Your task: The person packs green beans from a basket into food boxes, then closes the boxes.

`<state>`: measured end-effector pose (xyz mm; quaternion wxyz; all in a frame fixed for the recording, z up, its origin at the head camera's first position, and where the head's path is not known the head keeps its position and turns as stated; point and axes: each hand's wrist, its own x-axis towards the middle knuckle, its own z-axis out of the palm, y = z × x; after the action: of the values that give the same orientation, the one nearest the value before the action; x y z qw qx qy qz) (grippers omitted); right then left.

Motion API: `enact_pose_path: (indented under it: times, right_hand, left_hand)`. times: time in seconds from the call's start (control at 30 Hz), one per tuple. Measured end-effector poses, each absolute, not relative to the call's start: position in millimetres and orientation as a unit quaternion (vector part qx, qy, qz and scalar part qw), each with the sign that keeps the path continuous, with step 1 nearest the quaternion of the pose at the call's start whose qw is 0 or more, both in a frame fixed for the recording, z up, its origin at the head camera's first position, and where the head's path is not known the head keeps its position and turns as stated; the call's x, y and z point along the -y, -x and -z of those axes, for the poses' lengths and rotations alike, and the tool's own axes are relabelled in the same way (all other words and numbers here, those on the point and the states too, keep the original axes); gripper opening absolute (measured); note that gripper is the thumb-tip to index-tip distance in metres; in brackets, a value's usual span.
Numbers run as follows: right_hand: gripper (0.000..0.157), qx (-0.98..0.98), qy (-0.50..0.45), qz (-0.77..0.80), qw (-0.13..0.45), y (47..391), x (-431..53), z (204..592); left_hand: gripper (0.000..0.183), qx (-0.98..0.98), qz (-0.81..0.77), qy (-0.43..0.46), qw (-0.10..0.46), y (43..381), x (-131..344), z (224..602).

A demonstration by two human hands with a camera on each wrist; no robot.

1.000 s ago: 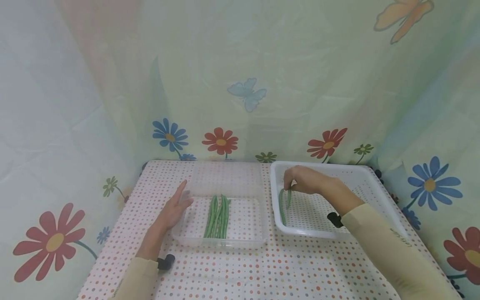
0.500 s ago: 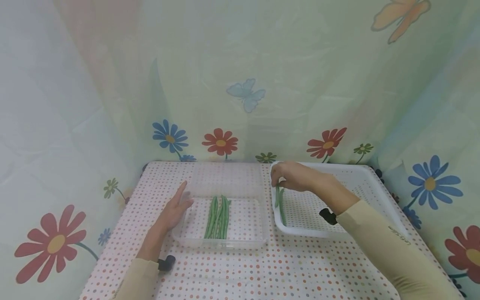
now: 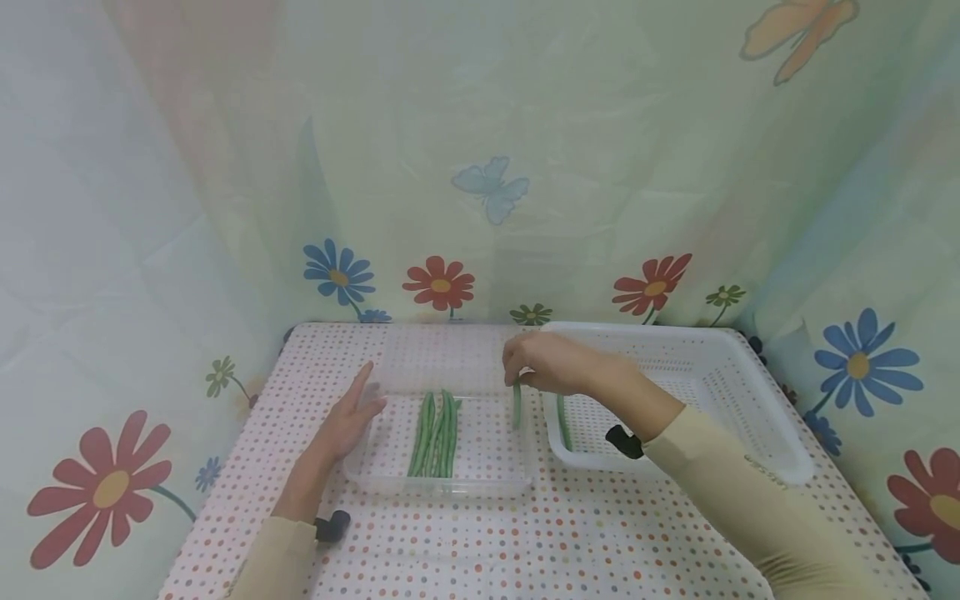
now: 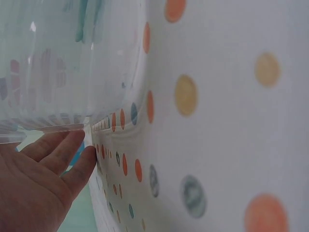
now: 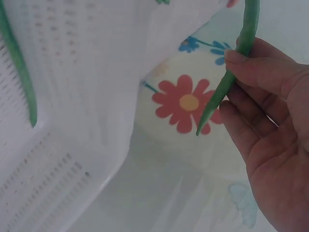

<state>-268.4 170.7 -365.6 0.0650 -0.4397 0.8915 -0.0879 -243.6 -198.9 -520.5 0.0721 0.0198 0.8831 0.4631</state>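
Note:
Between thumb and fingers my right hand (image 3: 551,362) pinches one green bean (image 5: 248,29), which hangs over the right side of a clear plastic container (image 3: 487,486). Inside that container several green beans (image 3: 435,437) lie side by side, lengthwise. My left hand (image 3: 351,421) has its fingers extended along the container's left side; in the left wrist view the fingertips are right at its rim. Another green bean (image 5: 21,72) lies by the left wall of a white perforated basket (image 3: 757,400), partly hidden by the right hand in the head view.
The container's clear lid (image 3: 450,354) lies folded back behind it. A dotted cloth (image 3: 465,550) covers the table. Flowered curtains (image 3: 375,125) close off the back and both sides. The basket stands to the right of the container.
My right hand has carried the pinched bean leftward, out of the basket, across its left rim to the container's right side. The left hand stays in place.

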Motion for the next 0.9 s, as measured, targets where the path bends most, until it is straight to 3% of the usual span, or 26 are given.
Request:
enact_pose_path:
  times: [0.47,0.9]
  right_hand:
    - [0.013,-0.861,0.492,0.117,0.052,254.6,-131.1,390.6]
    - [0.015,-0.879,0.47,0.059,0.048,244.5,-101.8,415.4]
  left_hand:
    - [0.075,-0.885,-0.46,-0.022,0.072,243.6,200.8,520.0]
    - [0.073,-0.881,-0.466,-0.02,0.073,244.6,200.1,521.9]
